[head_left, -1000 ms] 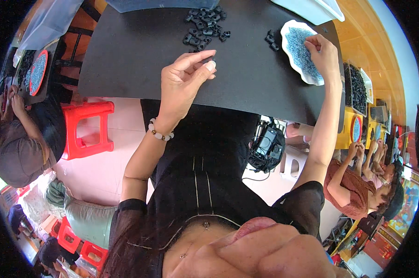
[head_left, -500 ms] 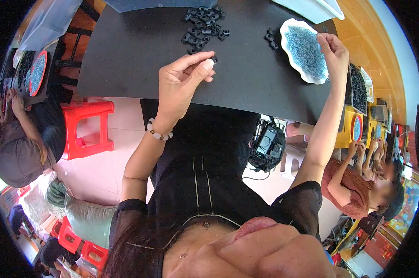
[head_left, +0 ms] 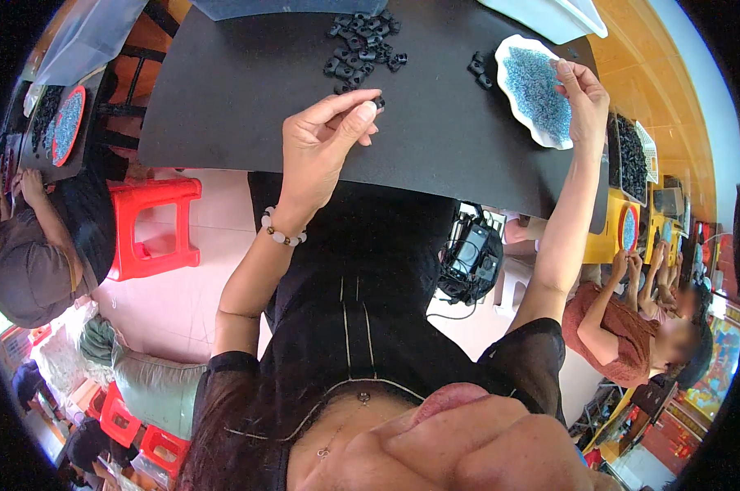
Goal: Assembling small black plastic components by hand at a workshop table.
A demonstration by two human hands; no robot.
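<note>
**Black piece at the left, blue beads at the right, the two hands well apart**

We see the left hand (head_left: 319, 147) pinching a small black piece (head_left: 379, 102) between thumb and forefinger, just above the near half of the desk (head_left: 231, 106). Most of that piece is covered by the fingers, so we cannot tell its long axis. The right hand (head_left: 587, 106) is at the right side of the scalloped white dish (head_left: 542, 139), with its thumb and forefinger tips meeting over the blue beads (head_left: 534, 86) (too small for us to tell whether one is caught between them).

The relation we weigh most is between the held piece and the dish: the dish lies to the right of it and slightly farther from the body, the right hand much the nearer. We read the dish's long axis as running from the far side toward the body, slanting a little right.

Between the hands, near the dish's left rim and close to the straight line joining them, sits a small cluster of black pieces (head_left: 480, 69); we judge it the only likely obstruction. A larger black pile (head_left: 362, 49) lies just beyond the left fingertips. Farther out, we find a translucent bluish bin (head_left: 288, 8) at the far edge and a white tray (head_left: 550, 18) at the far right.
</note>
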